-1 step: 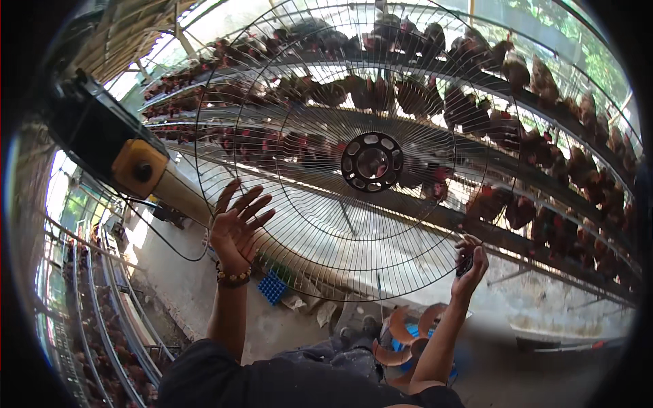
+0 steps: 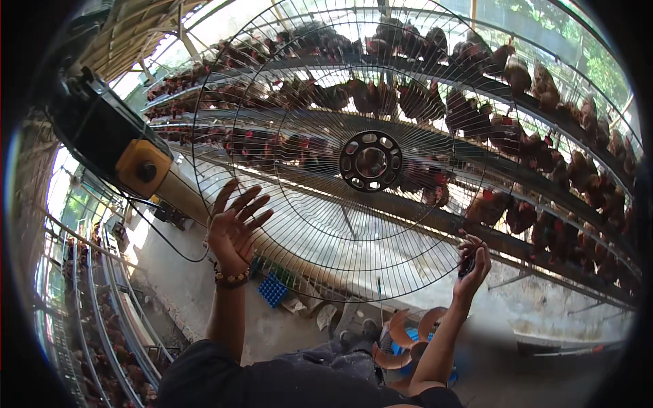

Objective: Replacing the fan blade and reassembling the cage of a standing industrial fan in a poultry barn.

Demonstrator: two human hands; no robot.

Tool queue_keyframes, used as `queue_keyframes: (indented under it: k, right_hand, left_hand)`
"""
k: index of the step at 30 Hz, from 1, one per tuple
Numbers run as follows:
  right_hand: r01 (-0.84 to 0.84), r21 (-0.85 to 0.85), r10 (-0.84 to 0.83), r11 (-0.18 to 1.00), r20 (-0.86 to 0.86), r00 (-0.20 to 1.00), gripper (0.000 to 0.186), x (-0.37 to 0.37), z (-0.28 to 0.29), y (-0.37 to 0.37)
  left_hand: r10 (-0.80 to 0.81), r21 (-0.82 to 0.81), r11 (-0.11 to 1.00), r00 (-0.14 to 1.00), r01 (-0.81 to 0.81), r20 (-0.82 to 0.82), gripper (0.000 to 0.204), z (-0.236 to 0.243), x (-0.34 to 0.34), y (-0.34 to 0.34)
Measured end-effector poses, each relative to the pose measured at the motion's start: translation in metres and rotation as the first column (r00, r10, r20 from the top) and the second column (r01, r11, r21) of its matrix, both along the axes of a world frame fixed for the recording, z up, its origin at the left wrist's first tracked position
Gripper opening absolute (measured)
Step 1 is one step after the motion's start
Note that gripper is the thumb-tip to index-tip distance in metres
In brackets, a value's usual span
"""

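A large round wire fan guard (image 2: 320,239) with a black slotted centre ring (image 2: 371,161) is up in front of me. At its lower left rim, my left hand (image 2: 235,228) is open, palm up and fingers spread against the wires; a beaded bracelet circles the wrist. My right hand (image 2: 474,265) is closed at the lower right rim, its fingers curled around the edge. Something small and dark shows in that palm, too unclear to name. To the left stands a black fan motor housing (image 2: 102,126) with a yellow knobbed box (image 2: 143,168) on it.
Tiered cages with brown hens (image 2: 520,211) run behind the guard; more cage rails (image 2: 112,313) lie at lower left. Brown fan blades (image 2: 401,357) rest over something blue near my right forearm. A blue egg tray (image 2: 273,290) is on the floor. A cable (image 2: 173,250) loops below the motor.
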State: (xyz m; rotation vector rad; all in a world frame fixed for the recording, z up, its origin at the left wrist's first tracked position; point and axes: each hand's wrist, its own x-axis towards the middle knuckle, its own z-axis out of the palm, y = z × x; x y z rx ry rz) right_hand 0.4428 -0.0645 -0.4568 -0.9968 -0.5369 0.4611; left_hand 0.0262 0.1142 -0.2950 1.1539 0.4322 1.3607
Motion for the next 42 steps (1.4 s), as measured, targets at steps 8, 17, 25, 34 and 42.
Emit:
queue_keyframes:
  k: [8, 17, 25, 34, 42]
  right_hand:
    - [0.001, 0.100, -0.018, 0.995, 0.166, 0.986, 0.043, 0.011, 0.052, 0.024]
    - [0.153, 0.119, -0.171, 0.981, 0.155, 0.973, 0.021, 0.008, 0.077, 0.036]
    - [0.236, 0.102, -0.254, 0.966, 0.235, 0.938, 0.015, 0.013, 0.093, 0.039]
    - [0.228, 0.119, -0.246, 0.966, 0.169, 0.954, 0.011, 0.003, 0.100, 0.054]
    - [0.200, 0.234, -0.248, 0.951, 0.197, 0.949, 0.017, 0.002, 0.136, 0.083]
  left_hand:
    - [0.093, 0.176, 0.982, 0.987, -0.070, -0.128, 0.066, 0.049, -0.021, -0.007]
    - [0.129, 0.176, 0.977, 0.990, -0.118, -0.054, 0.063, 0.066, -0.017, -0.021]
    - [0.125, 0.246, 0.965, 0.987, -0.097, -0.103, 0.064, 0.078, -0.021, -0.033]
    - [0.233, 0.349, 0.920, 0.964, -0.176, -0.128, 0.062, 0.114, -0.029, -0.058]
    - [0.395, 0.447, 0.836, 0.914, -0.319, -0.087, 0.062, 0.127, -0.037, -0.072]
